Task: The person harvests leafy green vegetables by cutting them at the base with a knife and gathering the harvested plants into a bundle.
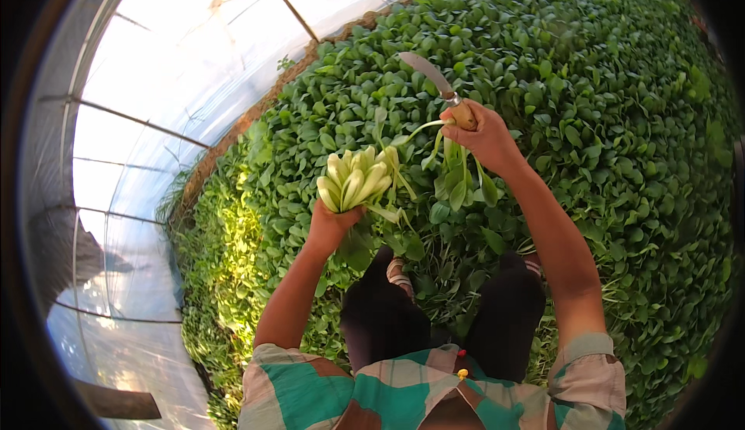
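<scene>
My left hand (pixel 336 220) is closed around a bunch of leafy greens (pixel 355 178), its pale cut stem ends turned up and some loose stalks hanging at its right side. Up and to the right, my right hand (pixel 486 136) grips the wooden handle of a knife with a curved blade (pixel 428 72), which points up and left. The same hand also holds several thin leafy stalks (pixel 460 177) that droop below it; one pale stem reaches from it towards the bunch. The two hands are apart.
Dense leafy green plants (pixel 582 75) surround me. Loose stalks and leaves (pixel 451 273) lie on the ground between my feet. At the left, a plastic greenhouse wall (pixel 145 139) with thin bars rises beyond a strip of bare soil (pixel 256 107). A dark object is partly visible at the top right.
</scene>
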`<move>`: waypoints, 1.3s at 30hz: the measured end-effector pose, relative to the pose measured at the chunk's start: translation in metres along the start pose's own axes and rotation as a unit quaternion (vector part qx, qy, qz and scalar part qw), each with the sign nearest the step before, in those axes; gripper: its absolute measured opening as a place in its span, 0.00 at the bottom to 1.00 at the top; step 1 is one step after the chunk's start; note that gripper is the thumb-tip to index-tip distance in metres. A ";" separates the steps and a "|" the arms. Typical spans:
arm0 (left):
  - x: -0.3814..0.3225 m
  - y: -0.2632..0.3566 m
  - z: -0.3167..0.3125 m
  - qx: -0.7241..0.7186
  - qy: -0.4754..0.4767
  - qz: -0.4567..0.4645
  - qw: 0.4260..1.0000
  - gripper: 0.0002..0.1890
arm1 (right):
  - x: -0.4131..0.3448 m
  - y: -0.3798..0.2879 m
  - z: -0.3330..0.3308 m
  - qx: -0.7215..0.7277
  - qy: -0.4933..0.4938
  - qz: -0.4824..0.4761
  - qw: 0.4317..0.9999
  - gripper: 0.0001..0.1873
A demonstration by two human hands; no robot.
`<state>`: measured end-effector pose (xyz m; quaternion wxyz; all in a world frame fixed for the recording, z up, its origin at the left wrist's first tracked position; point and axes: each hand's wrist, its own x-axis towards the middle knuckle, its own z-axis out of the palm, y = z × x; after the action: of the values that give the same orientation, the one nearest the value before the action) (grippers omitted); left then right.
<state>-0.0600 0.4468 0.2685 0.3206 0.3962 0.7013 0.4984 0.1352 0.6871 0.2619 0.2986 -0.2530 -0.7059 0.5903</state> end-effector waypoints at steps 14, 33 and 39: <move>-0.188 -0.063 -0.041 -0.438 0.134 -0.042 0.888 0.32 | -0.118 -0.091 0.265 0.218 -0.168 0.093 0.957 0.15; -0.326 -0.122 -0.050 -0.540 0.284 -0.063 0.790 0.28 | -0.188 -0.088 0.355 -0.081 -0.259 -0.080 0.959 0.05; -0.428 -0.184 -0.164 -0.279 0.500 -0.204 0.794 0.24 | -0.159 -0.080 0.284 -0.056 -0.194 -0.005 0.979 0.11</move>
<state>-0.0362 -0.0359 0.1659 0.1166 -0.1670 0.6591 0.7240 0.0409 0.3665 0.2853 0.1442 -0.1462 -0.7837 0.5862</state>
